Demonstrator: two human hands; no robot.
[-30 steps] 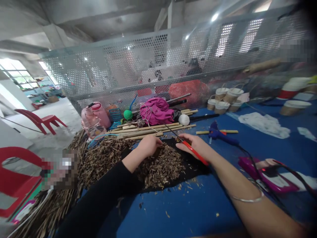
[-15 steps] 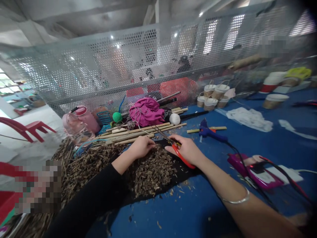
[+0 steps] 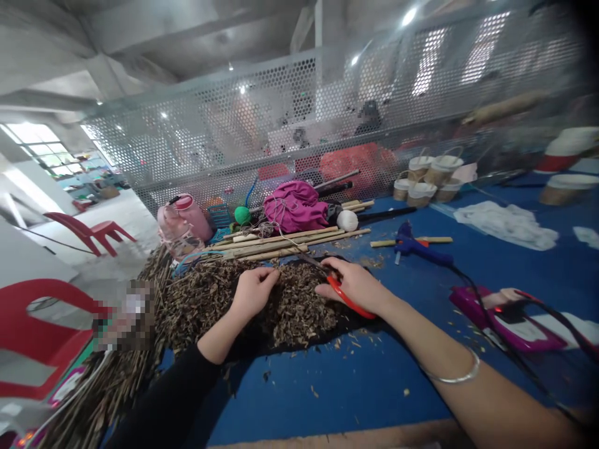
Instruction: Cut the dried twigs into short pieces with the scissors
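My right hand (image 3: pixel 360 285) is closed round a pair of scissors (image 3: pixel 345 298) with red-orange handles; the thin blades point up and to the left over the pile. My left hand (image 3: pixel 253 290) is pinched, thumb against fingers, low over the dry brown pieces; what it holds, if anything, is too small to make out. Below and between the hands lies a heap of short, chopped brown bits (image 3: pixel 299 315) on a black cloth (image 3: pixel 353 321). Left of it spreads a looser mass of dry brown plant matter (image 3: pixel 201 296).
Light wooden sticks (image 3: pixel 281 245), a magenta cloth bundle (image 3: pixel 294 207) and a white ball (image 3: pixel 347 220) lie behind the heap. To the right are a blue glue gun (image 3: pixel 412 244), a purple-and-white power strip (image 3: pixel 519 327) and small paper buckets (image 3: pixel 421 193). A pink jug (image 3: pixel 189 218) stands left.
The whole view has swung left, so things appear further right. My left hand has moved away from the scissor blades, widening the gap between my hands. The scissors stay in my right hand.
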